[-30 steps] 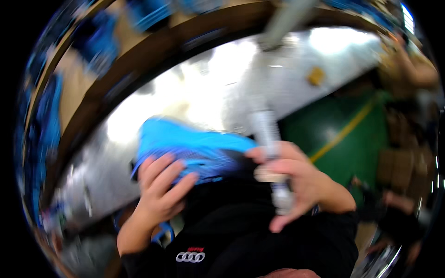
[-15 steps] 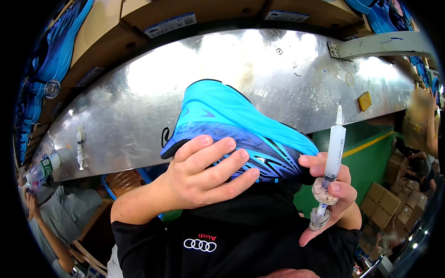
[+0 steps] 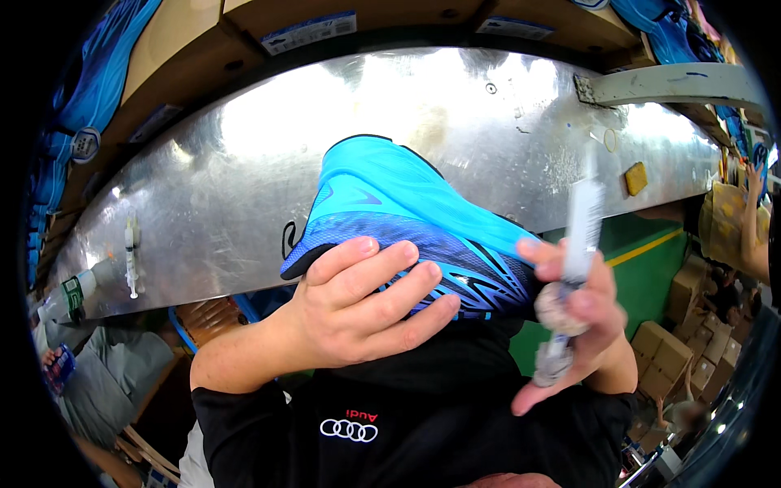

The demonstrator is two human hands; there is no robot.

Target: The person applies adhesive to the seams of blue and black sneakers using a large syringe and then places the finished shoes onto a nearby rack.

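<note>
A bright blue and purple sports shoe (image 3: 390,195) lies on its side against my black shirt, with its toe pointing right. My left hand (image 3: 370,305) is wrapped over its lower side near the heel, fingers spread along the patterned part. At the toe, my right hand (image 3: 582,313) grips a clear plastic syringe (image 3: 582,232), tip upward. Motion smears both the syringe and the fingers. Pale wrapping (image 3: 560,309) surrounds the syringe's lower end, and my right thumb sits low beside its plunger. Whether my right fingertips touch the toe is unclear.
A shiny metal bench (image 3: 244,203) carries a second syringe (image 3: 131,259), a plastic bottle (image 3: 77,294), a yellow sponge (image 3: 635,179) and a rubber band (image 3: 609,140). Shoe boxes (image 3: 325,24) line the far side. A grey metal arm (image 3: 675,84) crosses the right. Another person (image 3: 122,374) sits left.
My right hand has shifted slightly up and left with the syringe, which is now blurred. My left hand and the shoe stay nearly still. The other person's hand now holds a small dark object.
</note>
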